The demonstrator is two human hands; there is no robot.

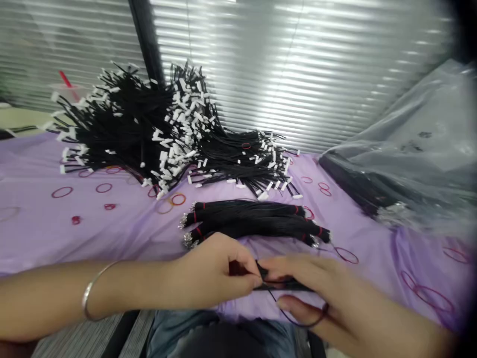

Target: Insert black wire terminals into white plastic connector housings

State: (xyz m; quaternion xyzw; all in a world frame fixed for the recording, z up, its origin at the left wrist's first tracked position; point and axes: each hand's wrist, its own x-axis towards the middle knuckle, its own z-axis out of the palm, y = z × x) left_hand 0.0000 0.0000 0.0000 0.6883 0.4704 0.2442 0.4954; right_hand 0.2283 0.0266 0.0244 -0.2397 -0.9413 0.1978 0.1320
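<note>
My left hand (219,273) is closed in a pinch, its thumb and forefinger gripping a thin dark strand (275,298). That strand curves down and round to my right hand (324,283), passing by the thumb; whether it is a rubber band or a wire I cannot tell. Black cables (294,285) lie between the fingers and thumb of my right hand, largely hidden by it. Just beyond both hands rest several tied bundles of black cables (249,219), with red bands near their ends and silvery tips.
A big heap of loose black cables with white connectors (149,124) stands at the back left, a smaller pile (242,154) beside it. Red rubber bands (62,192) are scattered over the purple cloth (122,223). At right lies a clear plastic bag (417,154) with black cables inside. Window blinds rise behind.
</note>
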